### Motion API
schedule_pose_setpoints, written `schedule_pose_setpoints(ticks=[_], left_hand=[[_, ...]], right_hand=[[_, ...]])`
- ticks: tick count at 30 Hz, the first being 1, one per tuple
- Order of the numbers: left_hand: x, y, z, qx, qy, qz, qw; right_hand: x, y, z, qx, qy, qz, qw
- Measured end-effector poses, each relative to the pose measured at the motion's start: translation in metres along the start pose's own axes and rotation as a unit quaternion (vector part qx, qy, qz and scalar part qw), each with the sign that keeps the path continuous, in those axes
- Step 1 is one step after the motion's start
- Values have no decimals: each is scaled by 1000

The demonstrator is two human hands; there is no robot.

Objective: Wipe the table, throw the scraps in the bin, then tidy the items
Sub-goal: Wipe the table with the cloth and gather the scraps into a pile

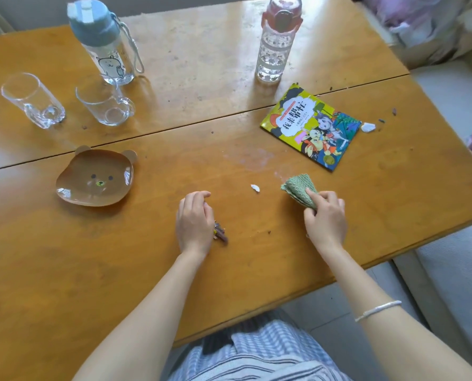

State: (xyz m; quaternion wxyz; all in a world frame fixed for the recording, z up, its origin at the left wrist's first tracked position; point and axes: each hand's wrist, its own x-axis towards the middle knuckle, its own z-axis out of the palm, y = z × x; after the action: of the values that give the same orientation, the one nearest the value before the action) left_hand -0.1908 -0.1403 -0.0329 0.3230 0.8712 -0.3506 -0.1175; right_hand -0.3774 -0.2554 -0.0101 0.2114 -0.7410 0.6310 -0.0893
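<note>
My right hand (pixel 325 218) grips a folded green cloth (pixel 298 188) that lies on the wooden table (pixel 201 64) near the front right. My left hand (pixel 195 221) rests on the table with curled fingers around a small bunch of dark scraps (pixel 220 233) that stick out at its right side. A white scrap (pixel 255 188) lies between the two hands. Another white scrap (pixel 368 127) and several dark crumbs (pixel 381 121) lie to the right of a picture book (pixel 311 126).
A brown bear-shaped plate (pixel 94 178) sits at the left. Two empty glasses (pixel 32 101) (pixel 105 104) stand behind it. A blue-capped bottle (pixel 102 39) and a pink-capped bottle (pixel 276 39) stand at the back. A seam (pixel 174 129) crosses the tabletop.
</note>
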Motion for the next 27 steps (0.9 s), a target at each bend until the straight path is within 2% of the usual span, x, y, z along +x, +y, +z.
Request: schedule_pose_setpoints(ticks=[4,14,18,23,25,27], left_hand=[[-1,0,3,-1,-2,7,1000],[-10,-16,-13,19,19,-7,1000],[-9,-24,-19,20,23,-18,999],[-7,-20,-17,13,28,-21,999],[-6,-18,-17,13,25,-20,999],[-5,-19,-19,14,25,-21,999]], right_hand=[[-33,5,17,20,-20,36,999],[-81,-83,65,167,-117,-38,978],[-70,-91,52,223,-42,-36,973],[-23,-80,28,204,58,25,977],[-2,-72,25,179,65,61,980],[13,-66,29,162,38,92,982]])
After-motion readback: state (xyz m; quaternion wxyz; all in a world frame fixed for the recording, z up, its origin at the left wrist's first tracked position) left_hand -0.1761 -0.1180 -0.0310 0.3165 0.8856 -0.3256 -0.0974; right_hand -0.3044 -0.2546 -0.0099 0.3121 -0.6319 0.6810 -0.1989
